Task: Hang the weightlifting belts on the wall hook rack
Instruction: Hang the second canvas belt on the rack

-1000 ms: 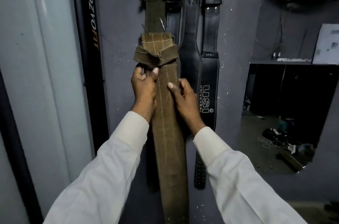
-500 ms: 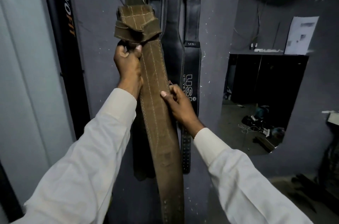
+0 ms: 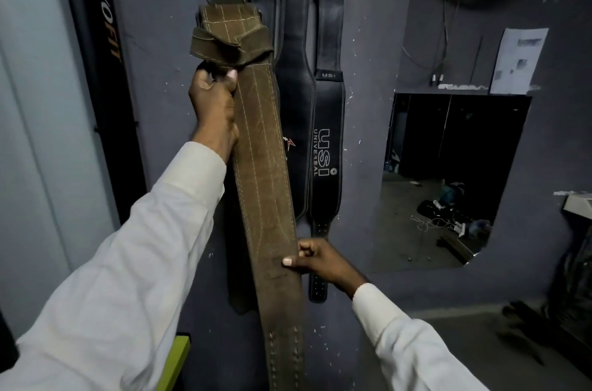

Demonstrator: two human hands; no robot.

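The brown belt (image 3: 262, 166) stands upright against the wall (image 3: 160, 38), just left of the hung black belts (image 3: 326, 134). Our left hand (image 3: 213, 102) grips its edge under the folded top; our right hand (image 3: 320, 259) pinches the edge lower down. We recommend steadying the tail while raising the top to the hook rack, out of view above.

Left hand (image 3: 213, 102) grips brown belt (image 3: 262, 185) below folded loop; right hand (image 3: 320, 259) pinches lower edge; black belts (image 3: 326, 121) hang behind
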